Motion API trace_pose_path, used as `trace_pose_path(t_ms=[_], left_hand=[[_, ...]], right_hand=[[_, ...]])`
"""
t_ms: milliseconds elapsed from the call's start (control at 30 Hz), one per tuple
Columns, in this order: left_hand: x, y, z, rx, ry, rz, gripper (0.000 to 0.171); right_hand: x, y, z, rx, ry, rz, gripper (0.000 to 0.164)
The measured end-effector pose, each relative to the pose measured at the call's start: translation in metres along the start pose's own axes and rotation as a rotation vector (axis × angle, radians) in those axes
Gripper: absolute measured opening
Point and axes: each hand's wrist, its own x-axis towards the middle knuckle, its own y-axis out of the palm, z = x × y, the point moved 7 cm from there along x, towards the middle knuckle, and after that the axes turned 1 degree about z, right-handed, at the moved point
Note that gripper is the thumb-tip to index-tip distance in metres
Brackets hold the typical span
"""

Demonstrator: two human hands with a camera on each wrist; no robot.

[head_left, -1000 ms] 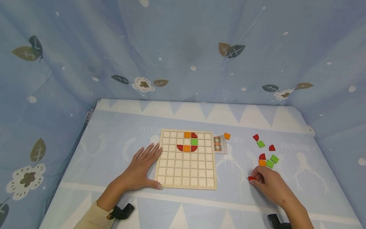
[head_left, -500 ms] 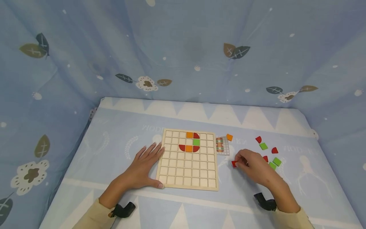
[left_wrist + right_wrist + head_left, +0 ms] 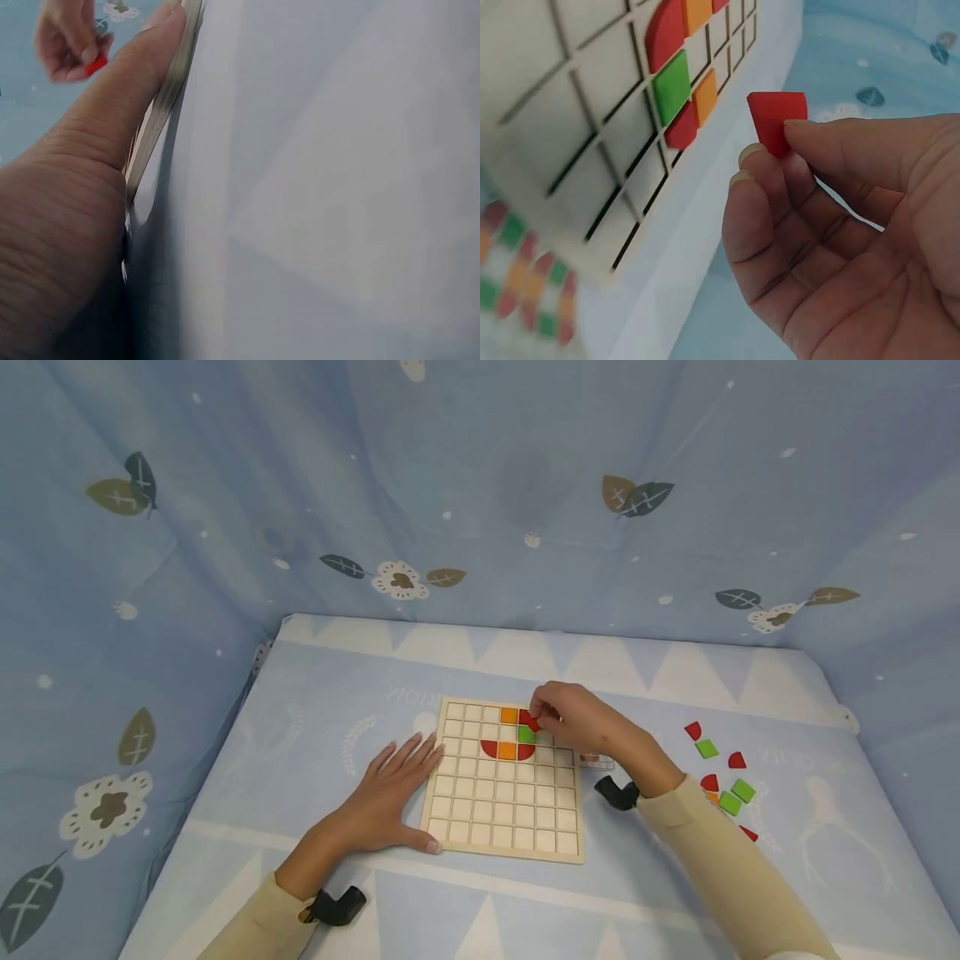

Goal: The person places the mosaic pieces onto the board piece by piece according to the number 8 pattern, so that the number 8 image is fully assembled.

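A wooden grid board (image 3: 502, 814) lies on the table, with orange, green and red tiles set in its upper cells. My left hand (image 3: 386, 802) rests spread along the board's left edge, its thumb at the near corner. Over the upper right of the board, my right hand (image 3: 573, 714) pinches a red quarter-round tile (image 3: 774, 116) between thumb and fingers. In the right wrist view that tile is held apart from the board. A green tile (image 3: 672, 88) and an orange tile (image 3: 704, 97) sit in the cells beyond it.
Loose red and green tiles, such as a green square (image 3: 743, 790), lie to the right with part of an orange one showing. A pattern card (image 3: 597, 762) sits by the board's right edge, partly covered by my right arm. Patterned cloth (image 3: 495, 510) walls the table's back and sides.
My right hand has carried the red tile from the loose pieces leftward and away from me, over the board. The left hand stays at the board's edge. The head view has shifted slightly.
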Motion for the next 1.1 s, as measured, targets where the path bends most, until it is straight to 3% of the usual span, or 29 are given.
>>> trace_pose_path(t_ms=[267, 500, 867, 1100], left_hand=[[0.001, 0.000, 0.001, -0.002, -0.008, 0.010, 0.137], [0.000, -0.002, -0.001, -0.020, 0.001, 0.008, 0.137], [0.000, -0.002, -0.001, -0.007, -0.003, 0.010, 0.138], [0.000, 0.000, 0.000, -0.002, -0.004, 0.009, 0.138]], right_hand=[[0.053, 0.009, 0.008, -0.049, -0.043, 0.091, 0.009], [0.079, 0.024, 0.010, -0.068, -0.029, 0.137, 0.013], [0.082, 0.041, 0.008, -0.129, -0.040, 0.140, 0.018], [0.077, 0.044, 0.011, -0.220, -0.035, 0.081, 0.011]])
